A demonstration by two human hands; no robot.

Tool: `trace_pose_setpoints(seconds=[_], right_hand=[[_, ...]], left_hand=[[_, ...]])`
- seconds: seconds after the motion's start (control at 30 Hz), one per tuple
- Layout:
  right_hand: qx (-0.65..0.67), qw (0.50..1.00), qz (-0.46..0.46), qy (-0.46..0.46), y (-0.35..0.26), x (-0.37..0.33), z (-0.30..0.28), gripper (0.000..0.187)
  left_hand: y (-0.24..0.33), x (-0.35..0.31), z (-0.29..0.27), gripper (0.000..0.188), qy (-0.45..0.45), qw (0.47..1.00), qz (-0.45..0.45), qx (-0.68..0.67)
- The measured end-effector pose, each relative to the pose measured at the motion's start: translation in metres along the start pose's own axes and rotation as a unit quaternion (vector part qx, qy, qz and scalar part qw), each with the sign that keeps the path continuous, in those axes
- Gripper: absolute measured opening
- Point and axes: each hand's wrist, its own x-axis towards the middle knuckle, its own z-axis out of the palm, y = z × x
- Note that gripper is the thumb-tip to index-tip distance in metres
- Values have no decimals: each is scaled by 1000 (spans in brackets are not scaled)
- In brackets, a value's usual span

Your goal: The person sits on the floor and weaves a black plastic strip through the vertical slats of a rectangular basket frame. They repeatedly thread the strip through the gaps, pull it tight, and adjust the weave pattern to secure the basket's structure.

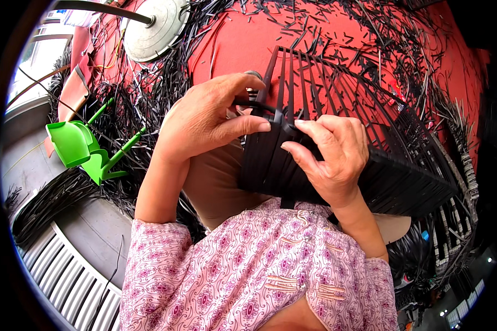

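Observation:
A black basket (337,171) woven from flat plastic strips lies across my lap, its open lattice of strips fanning away from me to the right. My left hand (204,113) is at its near left corner, fingers curled and thumb stretched toward the edge. A narrow black strip (254,103) loops out of that hand to the corner. On the other side of the corner is my right hand (337,151), thumb and index fingertip bent onto the basket's edge, the other fingers folded. The fingertips of both hands are close together but apart.
Cut black strips (309,25) litter the red floor covering (221,49). To the left are a green plastic dustpan-like piece (72,143), a bundle of long strips (55,204) and a white slatted surface (66,270). A round pale base with a pole (154,33) stands at the far left.

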Motion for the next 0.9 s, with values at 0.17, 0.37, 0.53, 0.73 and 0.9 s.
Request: trace_pose_setpoints(seconds=[0.17, 0.37, 0.53, 0.73, 0.9], right_hand=[[16, 1000, -3, 19, -8, 9, 13, 32], [28, 999, 28, -19, -14, 18, 10, 27], [-13, 999, -23, 35, -10, 11, 20, 25], [-34, 998, -33, 42, -10, 11, 22, 22], [-58, 998, -25, 24, -10, 12, 22, 21]], left_hand=[[-11, 6, -2, 19, -24, 967, -60, -246], [-18, 7, 8, 10, 46, 927, -7, -372], [-7, -9, 14, 8, 96, 930, -27, -353], [0, -14, 20, 5, 121, 912, 20, -391], [4, -12, 18, 5, 98, 878, 18, -467]])
